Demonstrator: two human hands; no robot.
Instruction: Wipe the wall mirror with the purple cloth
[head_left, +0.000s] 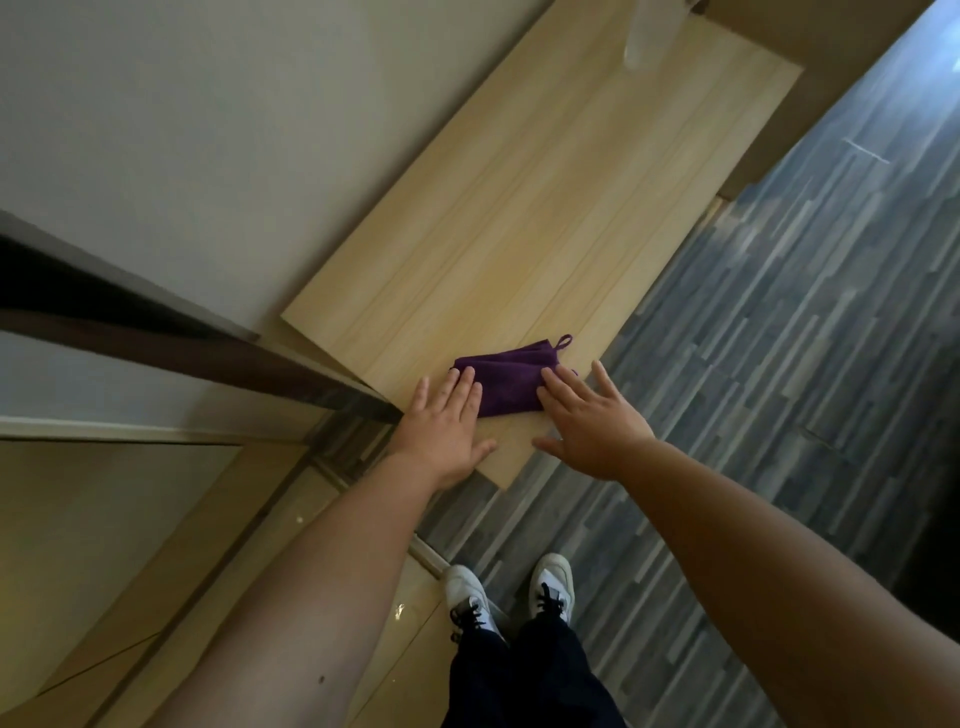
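Both hands, left hand (445, 426) and right hand (592, 423), lie spread on the folded purple cloth (506, 382) mid-frame on the table (519, 208); wiping looks unstarted.

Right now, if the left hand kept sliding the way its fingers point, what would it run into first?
The purple cloth. The left hand lies flat on the wooden tabletop, fingertips seemingly already touching the cloth's near edge.
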